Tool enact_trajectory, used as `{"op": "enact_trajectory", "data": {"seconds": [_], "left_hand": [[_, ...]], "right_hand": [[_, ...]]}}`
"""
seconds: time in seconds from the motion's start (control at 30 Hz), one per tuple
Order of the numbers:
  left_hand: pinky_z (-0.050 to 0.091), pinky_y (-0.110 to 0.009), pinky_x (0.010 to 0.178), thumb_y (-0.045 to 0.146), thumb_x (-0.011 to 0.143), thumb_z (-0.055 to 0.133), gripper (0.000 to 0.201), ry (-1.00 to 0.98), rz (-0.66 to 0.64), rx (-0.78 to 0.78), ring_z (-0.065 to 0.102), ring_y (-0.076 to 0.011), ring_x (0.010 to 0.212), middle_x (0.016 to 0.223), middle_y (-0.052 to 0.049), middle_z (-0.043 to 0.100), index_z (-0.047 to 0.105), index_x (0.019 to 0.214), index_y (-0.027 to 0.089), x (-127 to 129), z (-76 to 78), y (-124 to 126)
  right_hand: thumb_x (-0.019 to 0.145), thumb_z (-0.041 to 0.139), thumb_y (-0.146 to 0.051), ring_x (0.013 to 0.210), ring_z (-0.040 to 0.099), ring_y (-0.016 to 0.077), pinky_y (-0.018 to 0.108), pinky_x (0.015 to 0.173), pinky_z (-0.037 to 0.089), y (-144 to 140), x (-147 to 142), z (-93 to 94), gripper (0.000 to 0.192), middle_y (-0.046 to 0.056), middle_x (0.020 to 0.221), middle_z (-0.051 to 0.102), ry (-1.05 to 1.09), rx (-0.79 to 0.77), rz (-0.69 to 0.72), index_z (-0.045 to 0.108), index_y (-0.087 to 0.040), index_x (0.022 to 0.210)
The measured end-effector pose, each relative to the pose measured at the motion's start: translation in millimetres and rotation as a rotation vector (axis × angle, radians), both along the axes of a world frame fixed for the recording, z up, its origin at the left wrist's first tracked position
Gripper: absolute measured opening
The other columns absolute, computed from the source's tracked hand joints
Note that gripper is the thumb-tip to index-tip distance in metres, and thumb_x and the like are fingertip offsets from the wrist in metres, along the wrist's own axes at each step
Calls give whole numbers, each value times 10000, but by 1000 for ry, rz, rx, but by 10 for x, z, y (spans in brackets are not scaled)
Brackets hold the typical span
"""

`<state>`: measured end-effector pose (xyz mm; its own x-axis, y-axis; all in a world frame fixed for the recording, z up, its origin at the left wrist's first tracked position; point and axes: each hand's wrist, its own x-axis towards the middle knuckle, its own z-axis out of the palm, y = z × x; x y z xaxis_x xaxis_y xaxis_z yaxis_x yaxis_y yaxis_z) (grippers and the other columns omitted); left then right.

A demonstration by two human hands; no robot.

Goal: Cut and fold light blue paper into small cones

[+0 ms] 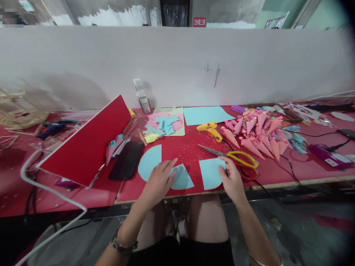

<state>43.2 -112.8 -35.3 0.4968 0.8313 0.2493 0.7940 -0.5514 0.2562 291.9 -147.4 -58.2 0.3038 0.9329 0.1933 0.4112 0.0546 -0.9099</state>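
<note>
The left hand point(159, 181) lies flat on a wedge point(181, 178), the right hand point(231, 179) rests open-fingered on a quarter-circle point(210, 173) beside the scissors point(233, 156); either could slide off the surface point(180, 147).

A red sign point(199, 21) on the far wall bears white characters, too small to read.

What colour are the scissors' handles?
Yellow; the scissors show clearly in the head view, beside the right hand.
</note>
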Motion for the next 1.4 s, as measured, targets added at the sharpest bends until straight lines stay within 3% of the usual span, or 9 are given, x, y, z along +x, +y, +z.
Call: {"op": "enact_trajectory", "data": {"seconds": [0.1, 0.2, 0.37, 0.5, 0.63, 0.77, 0.93, 1.2, 1.4], "left_hand": [[361, -389, 923, 354, 892, 303, 425, -72, 109, 20, 438, -222, 1097, 1199, -96, 495, 370, 1279, 192, -207, 67, -15], [376, -406, 897, 395, 853, 392, 449, -6, 171, 27, 448, -249, 1085, 1173, -110, 516, 420, 1240, 169, -244, 12, -92], [349, -426, 895, 326, 791, 514, 470, 102, 201, 77, 464, -258, 1072, 1170, -116, 536, 436, 1229, 173, -116, -155, -201], [357, -411, 862, 249, 825, 449, 401, 106, 209, 83, 484, -242, 1043, 1141, -108, 560, 448, 1220, 183, -100, -137, -216], [370, -387, 856, 216, 866, 352, 384, 71, 265, 61, 492, -218, 1050, 1143, -108, 569, 426, 1242, 184, -217, -106, -201], [315, -406, 946, 310, 866, 373, 419, 104, 237, 103, 436, -223, 1148, 1251, -113, 502, 406, 1263, 181, -403, -158, -239], [243, -481, 1004, 471, 781, 484, 617, 160, 92, 89, 378, -253, 1207, 1326, -105, 425, 330, 1318, 206, -591, -178, -409], [448, -333, 861, 72, 740, 435, 451, 88, 6, 48, 539, -191, 1002, 1112, -51, 589, 538, 1140, 253, -865, -235, -537], [475, -308, 792, 198, 838, 391, 317, -96, 126, 107, 570, -185, 922, 1011, -66, 598, 547, 1114, 217, -855, -172, -493]], "right_hand": [[774, 494, -331, 730, 592, 167, 304, 664, 482, 79, -172, 84, 418, 78, 912, 620, 279, 12, 106, 401, -181, 1152], [764, 511, -286, 819, 601, 170, 319, 735, 485, 142, -371, 177, 511, 83, 954, 613, 314, 88, 147, 307, -188, 1222], [827, 427, -215, 887, 569, 182, 333, 805, 458, 109, -614, 325, 371, 101, 990, 585, -243, 302, -14, 395, -183, 1195], [847, 375, -134, 937, 542, 199, 336, 839, 442, 25, -856, 305, 271, 93, 959, 600, -729, 263, 331, 551, -186, 1046], [828, 473, -384, 1087, 459, 247, 385, 912, 401, -67, -1035, 188, 389, 123, 1146, 538, -818, 161, 477, 527, -155, 1138], [799, 436, -537, 1225, 330, 273, 446, 985, 314, -131, -980, 99, 578, 116, 1339, 389, -824, 128, 522, 425, -200, 1268], [808, 491, -435, 1141, 429, 244, 408, 927, 379, -184, -772, 80, 464, 87, 1258, 488, -855, 87, 532, 480, -229, 1224], [797, 469, -125, 993, 542, 183, 343, 848, 437, -267, -551, 82, 339, 48, 1113, 605, -853, 188, 622, 587, -240, 1093], [844, 353, -104, 1013, 525, 168, 353, 939, 363, 130, -542, 379, 368, 25, 1096, 618, -771, 317, 363, 592, -231, 1094]]}}
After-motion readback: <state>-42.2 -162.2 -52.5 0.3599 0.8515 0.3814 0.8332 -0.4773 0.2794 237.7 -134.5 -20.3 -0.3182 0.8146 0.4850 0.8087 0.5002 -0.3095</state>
